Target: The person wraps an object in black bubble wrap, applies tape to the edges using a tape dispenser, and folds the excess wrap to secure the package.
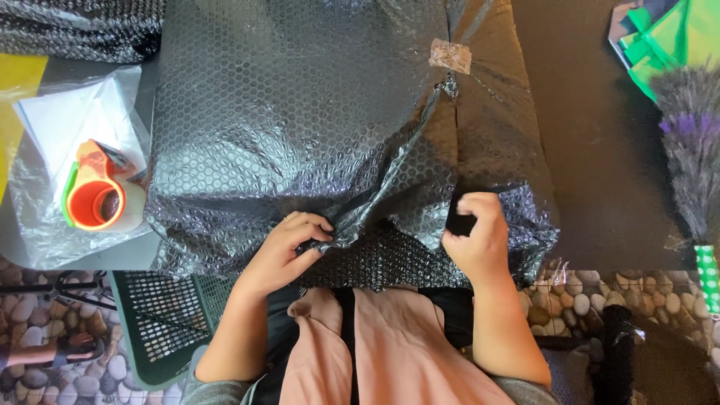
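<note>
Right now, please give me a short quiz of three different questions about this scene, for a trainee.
1. True or false: both hands touch the dark bubble wrap.
2. Which lies nearest the left hand? A) tape dispenser B) broom C) green paper
3. What small patch sits at the wrap's upper right?

Key:
1. True; the right hand grips its edge.
2. A
3. A piece of tape.

Bright daylight, strongest top right; green fabric overexposed. Specular glints across dark bubble wrap. Soft shadows under folds. Focus sharp centre, slight softness, stretch at corners.
</note>
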